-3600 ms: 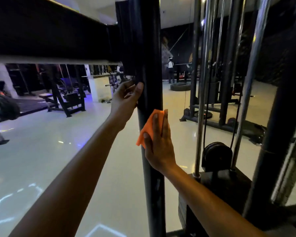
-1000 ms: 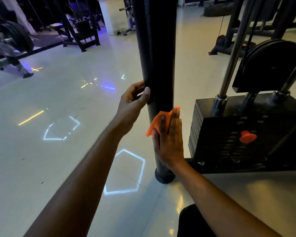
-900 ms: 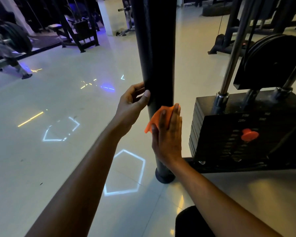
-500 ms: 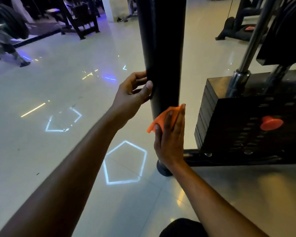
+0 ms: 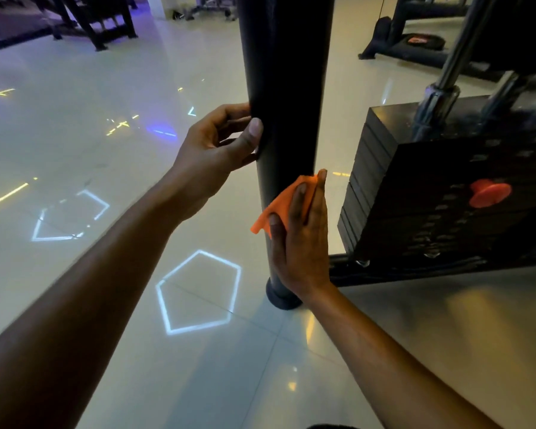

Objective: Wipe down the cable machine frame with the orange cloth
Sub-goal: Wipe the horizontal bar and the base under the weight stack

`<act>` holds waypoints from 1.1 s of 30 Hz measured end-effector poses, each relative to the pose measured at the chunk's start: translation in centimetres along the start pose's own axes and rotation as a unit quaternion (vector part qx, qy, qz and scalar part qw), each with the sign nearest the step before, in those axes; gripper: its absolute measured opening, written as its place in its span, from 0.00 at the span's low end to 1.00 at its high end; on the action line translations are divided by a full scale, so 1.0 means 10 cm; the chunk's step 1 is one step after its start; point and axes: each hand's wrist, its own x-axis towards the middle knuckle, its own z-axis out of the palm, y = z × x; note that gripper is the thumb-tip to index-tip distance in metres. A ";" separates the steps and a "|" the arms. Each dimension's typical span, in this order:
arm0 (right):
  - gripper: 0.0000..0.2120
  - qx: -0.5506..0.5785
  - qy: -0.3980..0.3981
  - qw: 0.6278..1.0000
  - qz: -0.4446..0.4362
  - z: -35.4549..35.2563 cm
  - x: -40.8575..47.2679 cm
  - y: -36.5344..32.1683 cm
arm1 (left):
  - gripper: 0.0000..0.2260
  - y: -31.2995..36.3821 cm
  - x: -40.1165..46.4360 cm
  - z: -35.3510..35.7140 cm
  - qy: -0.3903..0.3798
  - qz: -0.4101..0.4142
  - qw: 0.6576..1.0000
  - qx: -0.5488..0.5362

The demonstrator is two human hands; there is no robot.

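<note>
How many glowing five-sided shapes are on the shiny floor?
2. One whole pentagon glows on the floor just left of the black post's foot. A second pentagon, with broken lines, lies farther left beyond the left forearm. More could be hidden behind the arms.

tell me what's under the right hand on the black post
The orange cloth, pressed flat against the black post by the right hand. Its upper edge and left corner stick out; the rest, and the post surface behind it, are covered.

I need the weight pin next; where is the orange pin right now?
In the head view, the orange pin sticks out of the weight stack at right, right of the post.
</note>
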 end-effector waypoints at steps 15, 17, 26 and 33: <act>0.40 -0.051 -0.009 0.998 -0.032 0.14 -0.18 0.16 | 0.18 -0.64 -0.27 0.13 -0.012 -0.035 0.999 -0.001; 0.38 -0.037 0.023 0.999 -0.028 0.12 -0.06 0.09 | 0.17 -0.69 -0.26 0.12 -0.014 -0.033 0.999 0.000; 0.45 -0.155 -0.013 0.984 -0.092 0.39 -0.48 0.57 | 0.21 -1.18 -0.42 0.28 -0.010 -0.036 0.999 -0.023; 0.34 -0.102 0.020 0.990 -0.093 0.34 -0.29 0.48 | 0.20 -1.46 -0.42 0.32 -0.023 -0.022 0.999 -0.039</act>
